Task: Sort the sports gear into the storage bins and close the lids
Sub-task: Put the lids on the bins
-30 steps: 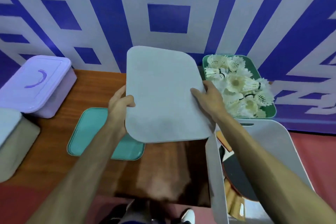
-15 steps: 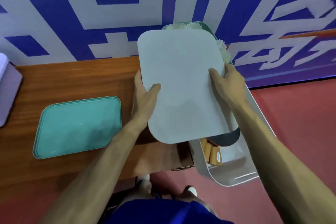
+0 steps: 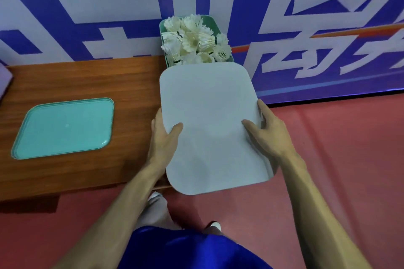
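A pale grey lid (image 3: 209, 116) lies over the grey bin (image 3: 272, 169) on the floor; only a sliver of the bin's right rim shows, and its contents are hidden. My left hand (image 3: 162, 137) grips the lid's left edge, thumb on top. On the right edge, my right hand (image 3: 265, 135) holds the lid the same way. Just beyond the lid stands a green bin (image 3: 211, 20) with no lid, heaped with white shuttlecocks (image 3: 194, 39).
A teal lid (image 3: 63, 128) lies flat on the wooden bench (image 3: 87, 81) to the left. A purple bin's corner (image 3: 4, 78) shows at the far left edge. A blue and white banner wall stands behind; red floor lies to the right.
The grey lid came down from in front of me onto the grey bin, and now covers the paddles that showed inside. The green shuttlecock bin is uncovered to view again.
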Motion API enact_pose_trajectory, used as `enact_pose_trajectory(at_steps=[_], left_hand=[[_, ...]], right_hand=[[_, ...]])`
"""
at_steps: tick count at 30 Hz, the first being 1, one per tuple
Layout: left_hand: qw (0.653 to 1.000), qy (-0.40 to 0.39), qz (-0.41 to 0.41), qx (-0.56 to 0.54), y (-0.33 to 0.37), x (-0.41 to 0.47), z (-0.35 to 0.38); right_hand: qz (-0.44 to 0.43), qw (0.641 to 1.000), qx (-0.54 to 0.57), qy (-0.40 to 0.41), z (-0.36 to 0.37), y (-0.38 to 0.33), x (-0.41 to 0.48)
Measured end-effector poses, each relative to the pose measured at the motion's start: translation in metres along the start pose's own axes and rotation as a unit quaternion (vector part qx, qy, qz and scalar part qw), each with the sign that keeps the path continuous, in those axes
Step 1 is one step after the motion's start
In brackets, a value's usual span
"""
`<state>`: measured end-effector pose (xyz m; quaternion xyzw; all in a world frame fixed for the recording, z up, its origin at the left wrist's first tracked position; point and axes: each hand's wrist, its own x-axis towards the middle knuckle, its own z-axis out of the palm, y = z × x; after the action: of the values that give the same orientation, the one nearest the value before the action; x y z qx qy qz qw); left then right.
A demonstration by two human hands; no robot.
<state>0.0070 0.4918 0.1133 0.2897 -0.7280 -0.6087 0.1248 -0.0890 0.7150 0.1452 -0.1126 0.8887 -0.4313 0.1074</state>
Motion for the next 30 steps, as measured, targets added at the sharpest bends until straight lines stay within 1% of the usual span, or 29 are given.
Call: enact_pose_trajectory(at_steps=[6, 11, 15, 21, 27, 30], left_hand=[[0.999, 0.035, -0.021, 0.019, -0.024, -0.017, 0.02], [0.998, 0.039, -0.046, 0.014, -0.037, -0.019, 0.027], [0.998, 0.03, -0.04, 0.026, -0.034, -0.009, 0.031], [0.996, 0.015, -0.03, 0.077, -0.024, 0.018, 0.035], [0.995, 0.025, -0.042, 0.086, -0.021, 0.026, 0.039], [0.995, 0.024, -0.059, 0.072, -0.023, 0.027, 0.038]], right_hand=[[-0.007, 1.0, 0.013, -0.024, 0.004, 0.032, 0.0], [-0.033, 0.999, -0.041, -0.009, 0.011, 0.051, 0.011], [-0.03, 0.999, -0.041, -0.003, 0.011, 0.052, 0.02], [-0.034, 0.999, -0.023, 0.008, 0.013, 0.053, 0.035], [-0.031, 0.999, -0.03, 0.012, 0.015, 0.054, 0.044], [-0.023, 0.999, -0.033, 0.0, 0.016, 0.056, 0.045]])
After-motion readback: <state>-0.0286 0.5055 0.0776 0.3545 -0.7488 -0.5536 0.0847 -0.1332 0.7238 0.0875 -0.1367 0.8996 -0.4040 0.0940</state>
